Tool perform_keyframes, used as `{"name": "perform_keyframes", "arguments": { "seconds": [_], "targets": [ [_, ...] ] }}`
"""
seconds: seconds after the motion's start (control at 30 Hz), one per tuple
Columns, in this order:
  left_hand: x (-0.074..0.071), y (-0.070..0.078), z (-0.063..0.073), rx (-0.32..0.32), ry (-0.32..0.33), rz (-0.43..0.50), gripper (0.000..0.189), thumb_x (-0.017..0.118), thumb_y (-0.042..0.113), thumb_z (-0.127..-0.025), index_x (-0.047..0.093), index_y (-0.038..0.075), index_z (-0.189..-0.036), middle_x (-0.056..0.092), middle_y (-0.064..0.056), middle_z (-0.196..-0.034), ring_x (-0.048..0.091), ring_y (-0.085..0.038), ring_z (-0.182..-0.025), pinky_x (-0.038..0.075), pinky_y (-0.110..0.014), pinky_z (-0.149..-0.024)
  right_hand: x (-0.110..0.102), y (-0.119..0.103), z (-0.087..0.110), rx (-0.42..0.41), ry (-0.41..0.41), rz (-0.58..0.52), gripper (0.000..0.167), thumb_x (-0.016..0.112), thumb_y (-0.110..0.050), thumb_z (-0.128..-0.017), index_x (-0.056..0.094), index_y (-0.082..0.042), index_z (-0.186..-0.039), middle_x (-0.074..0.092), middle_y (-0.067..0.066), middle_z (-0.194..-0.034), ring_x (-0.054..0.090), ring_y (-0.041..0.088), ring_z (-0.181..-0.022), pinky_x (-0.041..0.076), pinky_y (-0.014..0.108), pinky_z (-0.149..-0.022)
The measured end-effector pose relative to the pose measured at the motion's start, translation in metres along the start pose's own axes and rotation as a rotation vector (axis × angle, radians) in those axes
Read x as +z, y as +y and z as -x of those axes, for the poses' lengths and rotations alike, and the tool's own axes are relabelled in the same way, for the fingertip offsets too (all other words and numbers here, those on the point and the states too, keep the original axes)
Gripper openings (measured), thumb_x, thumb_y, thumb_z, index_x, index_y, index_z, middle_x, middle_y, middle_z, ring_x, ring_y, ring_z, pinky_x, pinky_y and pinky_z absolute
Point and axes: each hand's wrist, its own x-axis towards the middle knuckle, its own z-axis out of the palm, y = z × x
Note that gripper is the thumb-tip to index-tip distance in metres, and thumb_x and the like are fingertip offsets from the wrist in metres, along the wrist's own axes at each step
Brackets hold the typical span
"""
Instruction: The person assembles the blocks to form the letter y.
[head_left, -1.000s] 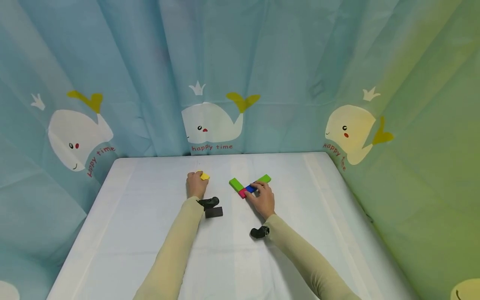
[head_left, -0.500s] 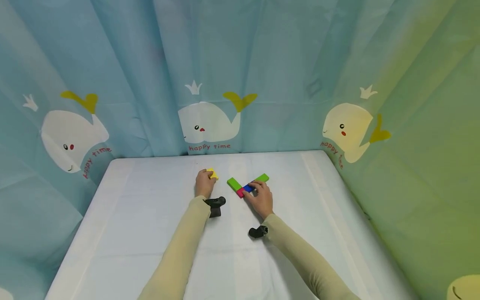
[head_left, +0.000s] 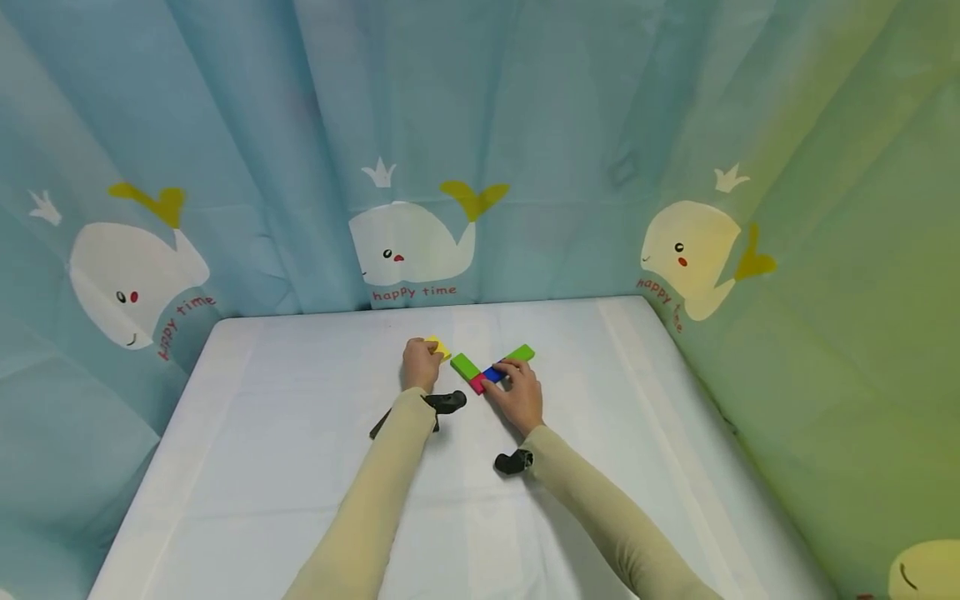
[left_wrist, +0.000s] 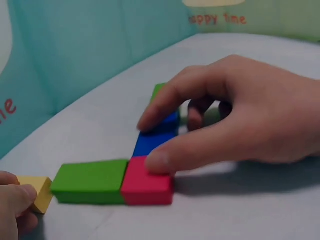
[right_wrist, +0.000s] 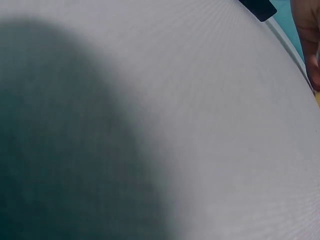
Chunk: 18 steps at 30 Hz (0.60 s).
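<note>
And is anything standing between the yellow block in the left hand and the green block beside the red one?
Nothing visible. The yellow block is next to the green block; whether they touch, I cannot tell. The right hand is beyond, over the red block.

Near the middle of the desk's (head_left: 600, 375) far edge, a V of blocks (head_left: 491, 373) lies under the right hand (head_left: 522, 397), a loose block (head_left: 439, 347) in the left hand (head_left: 422, 364) just left of it, another block (head_left: 437, 426) farther from that edge, partly hidden by the left sleeve (head_left: 375, 508).

Curtained-off spot, home or lab unclear: white tbl (head_left: 247, 483) w/ whale-print "happy time" curtain (head_left: 570, 100) on 3 sides.
</note>
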Motion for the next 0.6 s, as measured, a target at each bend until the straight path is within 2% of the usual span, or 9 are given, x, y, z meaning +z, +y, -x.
{"name": "perform_keyframes", "arguments": {
  "seconds": [0.23, 0.6],
  "targets": [
    [0.006, 0.009, 0.005, -0.009, 0.003, -0.013, 0.029, 0.069, 0.002, -0.089, 0.068, -0.006, -0.117, 0.056, -0.022, -0.128, 0.056, -0.033, -0.117, 0.047, -0.039, -0.097, 0.002, -0.001, 0.0, 0.032, -0.025, 0.012, 0.043, 0.077, -0.037, -0.084, 0.071, -0.009, -0.117, 0.056, 0.011, -0.126, 0.052, 0.033, -0.116, 0.037, 0.05, -0.098],
    [0.008, 0.013, 0.005, 0.04, -0.028, -0.03, 0.029, 0.067, 0.001, -0.09, 0.067, -0.007, -0.118, 0.055, -0.022, -0.13, 0.053, -0.034, -0.121, 0.044, -0.04, -0.102, -0.001, -0.001, 0.0, 0.044, -0.03, 0.02, 0.042, 0.076, -0.036, -0.085, 0.07, -0.01, -0.117, 0.056, 0.011, -0.127, 0.051, 0.032, -0.118, 0.037, 0.05, -0.099]
  ]
}}
